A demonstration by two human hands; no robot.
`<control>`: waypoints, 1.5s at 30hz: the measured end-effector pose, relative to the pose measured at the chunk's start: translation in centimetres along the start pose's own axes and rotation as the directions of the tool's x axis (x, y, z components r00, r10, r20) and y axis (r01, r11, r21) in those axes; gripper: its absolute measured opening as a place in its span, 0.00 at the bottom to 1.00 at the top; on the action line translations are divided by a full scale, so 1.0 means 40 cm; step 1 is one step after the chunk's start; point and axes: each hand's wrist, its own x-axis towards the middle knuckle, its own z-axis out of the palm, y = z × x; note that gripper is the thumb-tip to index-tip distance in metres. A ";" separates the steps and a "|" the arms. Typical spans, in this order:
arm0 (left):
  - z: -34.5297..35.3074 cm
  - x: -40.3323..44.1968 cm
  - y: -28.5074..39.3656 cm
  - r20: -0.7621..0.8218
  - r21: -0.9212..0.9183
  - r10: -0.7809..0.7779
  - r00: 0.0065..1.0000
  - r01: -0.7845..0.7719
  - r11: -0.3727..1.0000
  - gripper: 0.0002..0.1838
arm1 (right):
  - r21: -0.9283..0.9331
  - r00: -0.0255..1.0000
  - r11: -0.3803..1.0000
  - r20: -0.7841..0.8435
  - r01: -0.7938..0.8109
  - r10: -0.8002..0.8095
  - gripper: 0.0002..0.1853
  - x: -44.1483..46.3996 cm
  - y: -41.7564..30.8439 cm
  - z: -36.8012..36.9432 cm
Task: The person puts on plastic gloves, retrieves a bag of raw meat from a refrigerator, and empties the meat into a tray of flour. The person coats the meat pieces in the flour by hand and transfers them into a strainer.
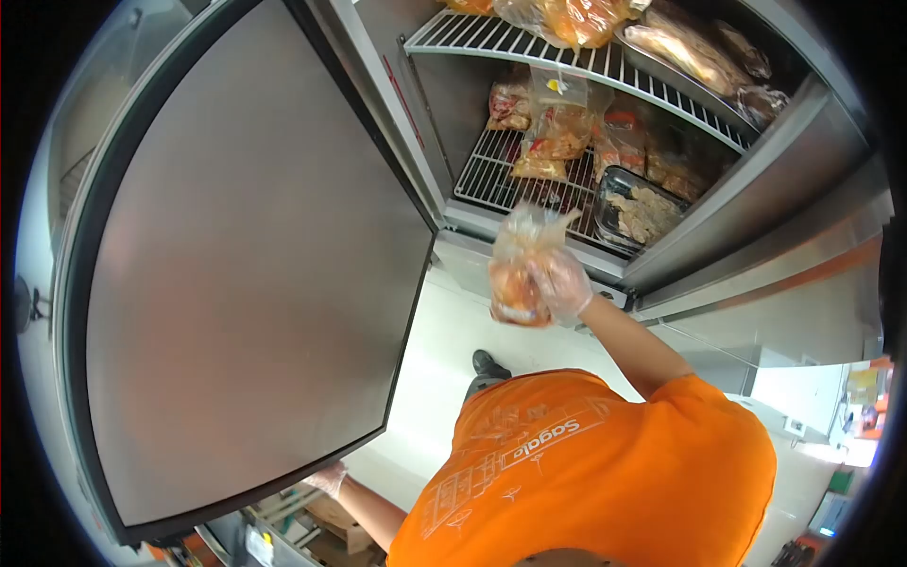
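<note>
A clear bag of orange-coloured food [520, 279] hangs in front of the open refrigerator, its twisted top pointing up toward the lower shelf. My right hand [564, 283], in a clear plastic glove, is closed on the side of this bag. At the lower edge of the wide-open refrigerator door [255, 274], my gloved left hand [327, 478] grips the edge; its fingertips are hidden behind the door. Beyond the bag, the lower wire shelf [487, 170] carries several food bags [557, 132] and a black tray [614, 213] with pale food pieces [647, 213].
On the upper wire shelf [491, 36] lie an orange-tinted bag [576, 19] and a metal tray [694, 90] holding wrapped pale food [685, 52]. The steel refrigerator frame [746, 180] borders the opening on the right. Light floor [444, 350] shows between the door and my body.
</note>
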 end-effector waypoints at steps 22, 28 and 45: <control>0.104 -0.736 -0.080 0.769 0.629 -0.508 0.388 -0.320 0.708 0.37 | 0.503 0.483 0.759 0.828 -0.413 -0.286 0.30 -0.866 -0.276 0.048; -0.594 -0.692 0.207 0.314 0.889 -0.454 0.834 -0.090 0.448 0.38 | 0.733 0.408 0.667 0.573 0.133 -0.711 0.26 -0.774 -0.859 0.309; -1.659 -0.796 1.006 -0.374 0.886 0.654 0.657 0.044 0.462 0.04 | 0.983 -0.184 -0.136 -0.113 0.120 -0.976 0.17 -1.237 -2.249 1.140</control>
